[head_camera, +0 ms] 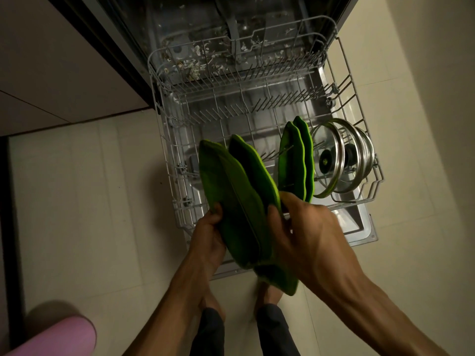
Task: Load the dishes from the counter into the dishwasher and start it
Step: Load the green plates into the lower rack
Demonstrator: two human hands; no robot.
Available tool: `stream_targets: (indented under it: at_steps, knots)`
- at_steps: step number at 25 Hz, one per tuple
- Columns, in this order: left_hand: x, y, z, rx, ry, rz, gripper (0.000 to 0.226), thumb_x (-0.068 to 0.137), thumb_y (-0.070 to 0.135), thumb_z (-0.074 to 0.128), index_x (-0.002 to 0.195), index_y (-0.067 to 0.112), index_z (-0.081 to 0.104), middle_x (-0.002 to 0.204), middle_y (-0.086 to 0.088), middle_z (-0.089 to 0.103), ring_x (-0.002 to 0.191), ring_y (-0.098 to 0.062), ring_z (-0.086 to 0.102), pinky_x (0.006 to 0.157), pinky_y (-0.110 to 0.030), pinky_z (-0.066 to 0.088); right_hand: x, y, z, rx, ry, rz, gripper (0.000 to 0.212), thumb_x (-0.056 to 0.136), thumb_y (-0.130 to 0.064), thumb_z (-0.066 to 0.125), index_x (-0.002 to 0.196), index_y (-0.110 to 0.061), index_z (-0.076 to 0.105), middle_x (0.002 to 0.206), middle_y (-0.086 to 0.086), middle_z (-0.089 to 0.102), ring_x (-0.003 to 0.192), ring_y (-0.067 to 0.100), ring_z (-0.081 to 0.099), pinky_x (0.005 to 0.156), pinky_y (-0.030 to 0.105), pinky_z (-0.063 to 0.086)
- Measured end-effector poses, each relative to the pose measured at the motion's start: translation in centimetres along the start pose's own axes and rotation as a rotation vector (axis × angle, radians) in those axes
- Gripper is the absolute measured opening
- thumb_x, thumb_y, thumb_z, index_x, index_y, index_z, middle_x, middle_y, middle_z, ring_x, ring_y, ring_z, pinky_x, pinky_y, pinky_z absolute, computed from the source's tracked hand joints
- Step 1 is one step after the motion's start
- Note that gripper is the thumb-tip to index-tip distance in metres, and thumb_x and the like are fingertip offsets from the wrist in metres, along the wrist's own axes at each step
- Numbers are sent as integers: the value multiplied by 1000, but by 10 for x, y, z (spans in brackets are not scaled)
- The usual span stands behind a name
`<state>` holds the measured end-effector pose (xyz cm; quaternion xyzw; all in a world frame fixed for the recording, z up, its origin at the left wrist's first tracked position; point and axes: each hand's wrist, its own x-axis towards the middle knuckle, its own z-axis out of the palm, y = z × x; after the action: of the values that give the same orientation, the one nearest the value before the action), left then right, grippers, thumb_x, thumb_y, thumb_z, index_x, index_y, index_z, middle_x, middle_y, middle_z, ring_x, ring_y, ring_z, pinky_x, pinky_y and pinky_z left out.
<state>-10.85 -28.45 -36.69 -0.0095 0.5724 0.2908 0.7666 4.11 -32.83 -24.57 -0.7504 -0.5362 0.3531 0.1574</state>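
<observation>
The dishwasher's lower wire rack [164, 140] is pulled out over the open door [359, 227]. Two green leaf-shaped plates [295, 160] stand upright in its tines at the right. Beside them lean two steel-rimmed glass lids [341, 155]. I hold two more green leaf plates over the rack's front edge. My left hand [208, 235] grips the nearer green plate [226, 201] at its left rim. My right hand [305, 232] pinches the second green plate [254, 165] behind it, fingers curled round its right edge.
The dishwasher tub [218, 42] behind the rack is speckled with food bits. A cabinet face [56, 73] runs along the left. Pale floor tiles [90, 201] surround the door. A pink cylinder [51, 337] lies at the bottom left. My bare feet [267, 294] stand just before the door.
</observation>
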Motion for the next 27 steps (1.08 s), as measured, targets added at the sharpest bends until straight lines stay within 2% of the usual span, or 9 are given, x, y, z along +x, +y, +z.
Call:
stream_targets:
  at_steps: [2,4,7,10,12,15,18,23,27]
  knots:
    - [-2,4,-1,-13,-18,-11,25,89,23,53,103,6,65,90,-12,75,80,-26,74,60,-35,59,-3,0,-20,-45,25,11,20,97,-33,42,83,-22,50,52,-9,48,49,-1,58,44,10,44]
    - [-5,6,-1,-23,-38,-30,24,98,19,45,98,5,64,81,-12,75,72,-26,73,57,-36,60,-1,0,-45,-18,50,64,22,98,-27,46,77,-21,48,50,-7,46,53,-7,57,41,7,39]
    - [-11,9,5,-2,-38,-46,25,101,13,40,94,5,62,71,-11,73,62,-24,72,51,-34,58,17,14,-67,-53,178,115,23,98,-22,49,77,-12,52,54,-3,52,45,12,55,39,8,37]
    - [-14,10,7,2,-50,-55,24,101,12,39,96,4,61,71,-11,73,61,-24,72,50,-33,58,48,38,-67,-223,228,180,14,96,-18,50,94,-5,52,66,6,55,50,10,44,40,14,27]
    - [-16,11,6,6,-57,-55,26,102,12,38,95,4,61,70,-11,73,61,-23,72,49,-31,57,65,51,-61,-267,189,203,21,95,-16,51,110,-2,51,76,10,56,53,8,40,43,17,25]
    - [-17,12,3,19,-52,-48,26,101,13,39,94,4,62,70,-10,73,60,-22,72,49,-30,57,80,54,-52,-314,175,186,15,93,-13,54,103,-3,49,74,6,47,54,7,33,45,19,22]
    - [-18,11,2,23,-35,-45,29,101,14,39,91,3,64,69,-11,73,59,-23,71,47,-30,56,92,54,-46,-380,176,175,18,91,-10,56,105,2,51,74,3,41,56,16,36,49,25,25]
    - [-20,9,1,28,-19,-22,47,102,13,39,74,6,75,68,-10,72,59,-22,71,47,-29,56,105,62,-29,-387,118,194,40,90,-11,64,122,4,46,98,19,58,80,33,58,67,37,49]
    - [-22,9,2,44,-33,-23,57,101,14,38,60,11,78,67,-8,72,59,-20,71,47,-28,56,111,67,-11,-358,86,230,36,93,-6,59,124,4,45,114,24,56,99,37,60,77,34,48]
